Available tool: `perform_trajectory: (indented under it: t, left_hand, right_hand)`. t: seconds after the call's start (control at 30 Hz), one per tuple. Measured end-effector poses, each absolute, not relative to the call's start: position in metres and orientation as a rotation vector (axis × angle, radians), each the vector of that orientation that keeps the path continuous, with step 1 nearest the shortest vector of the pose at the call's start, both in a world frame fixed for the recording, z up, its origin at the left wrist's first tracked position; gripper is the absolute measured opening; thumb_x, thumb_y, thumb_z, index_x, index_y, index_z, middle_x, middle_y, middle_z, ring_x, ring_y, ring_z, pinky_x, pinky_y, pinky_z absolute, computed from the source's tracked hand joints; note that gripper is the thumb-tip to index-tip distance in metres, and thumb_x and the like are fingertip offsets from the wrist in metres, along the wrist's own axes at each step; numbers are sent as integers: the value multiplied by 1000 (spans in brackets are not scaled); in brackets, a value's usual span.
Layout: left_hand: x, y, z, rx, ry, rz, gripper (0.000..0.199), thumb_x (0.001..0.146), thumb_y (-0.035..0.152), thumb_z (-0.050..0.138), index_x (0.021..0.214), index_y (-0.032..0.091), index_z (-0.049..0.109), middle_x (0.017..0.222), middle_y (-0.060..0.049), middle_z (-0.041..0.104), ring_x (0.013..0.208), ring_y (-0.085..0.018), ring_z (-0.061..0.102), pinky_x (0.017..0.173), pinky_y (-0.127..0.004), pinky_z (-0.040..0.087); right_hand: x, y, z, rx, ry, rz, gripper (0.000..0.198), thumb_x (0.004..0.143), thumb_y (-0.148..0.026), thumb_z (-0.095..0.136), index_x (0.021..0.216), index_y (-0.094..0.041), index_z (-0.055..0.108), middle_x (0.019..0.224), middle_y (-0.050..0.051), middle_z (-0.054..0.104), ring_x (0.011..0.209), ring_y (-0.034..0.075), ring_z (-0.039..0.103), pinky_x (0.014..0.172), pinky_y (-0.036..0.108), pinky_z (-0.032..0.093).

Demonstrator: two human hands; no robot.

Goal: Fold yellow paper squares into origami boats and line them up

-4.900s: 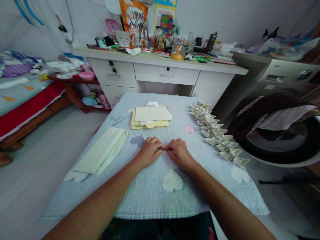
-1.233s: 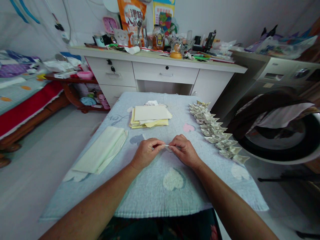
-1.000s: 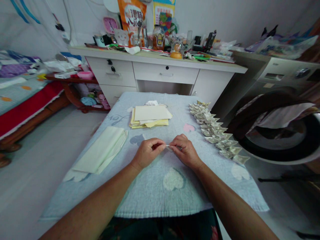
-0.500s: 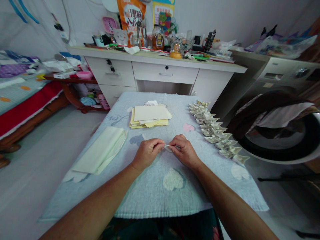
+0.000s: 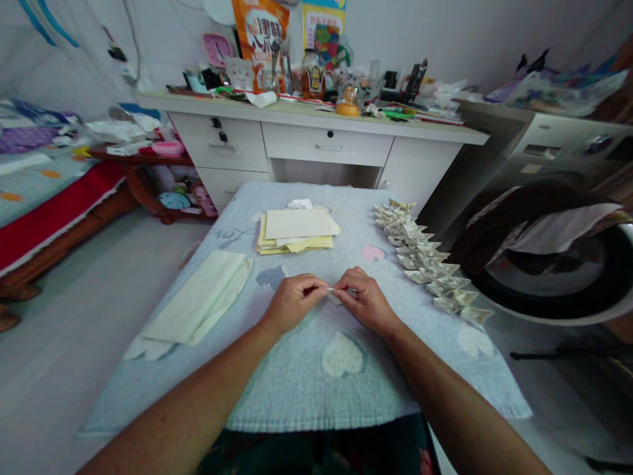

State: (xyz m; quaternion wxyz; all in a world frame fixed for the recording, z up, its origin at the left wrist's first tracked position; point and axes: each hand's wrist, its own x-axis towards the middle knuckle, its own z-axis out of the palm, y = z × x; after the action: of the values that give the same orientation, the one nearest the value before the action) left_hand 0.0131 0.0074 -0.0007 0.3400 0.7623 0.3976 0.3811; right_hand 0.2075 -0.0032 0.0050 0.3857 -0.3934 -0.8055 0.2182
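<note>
Between my two hands is a small folded piece of paper [image 5: 335, 299], pale and mostly hidden by the fingers. My left hand [image 5: 293, 300] pinches its left end between thumb and forefinger. Its right end is pinched by my right hand [image 5: 364, 300]. Both hands hover close over the blue cloth [image 5: 291, 396] with its heart pattern. Beyond them lies a stack of white and yellow paper sheets [image 5: 297, 225]. Folded pale green paper [image 5: 198, 300] rests to the left. On the right, several folded paper pieces with pointed ends [image 5: 428, 257] stand in a long row.
Behind the cloth-covered table is a white desk [image 5: 326, 142], crowded with a jar [image 5: 312, 74], an orange bag [image 5: 261, 43] and a pink clock [image 5: 216, 49]. A washing machine [image 5: 558, 152] with its door open stands at right. A bed [image 5: 54, 185] is at left.
Both hands stay almost in place, still pinching the small paper. The paper's lower part between the fingers has shifted slightly. Nothing else has visibly moved.
</note>
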Motion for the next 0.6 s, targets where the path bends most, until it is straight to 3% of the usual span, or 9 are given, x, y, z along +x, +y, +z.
perform_trajectory:
  t: [0.6]
  left_hand:
    - [4, 11, -1, 1787, 1146, 1116, 16, 81, 29, 64, 81, 17, 74, 70, 0, 68, 64, -12, 58, 60, -21, 42]
  right_hand:
    - [235, 3, 14, -1054, -1872, 718, 17, 89, -28, 58, 75, -18, 61, 75, 2, 58, 76, 15, 53, 75, 30, 39]
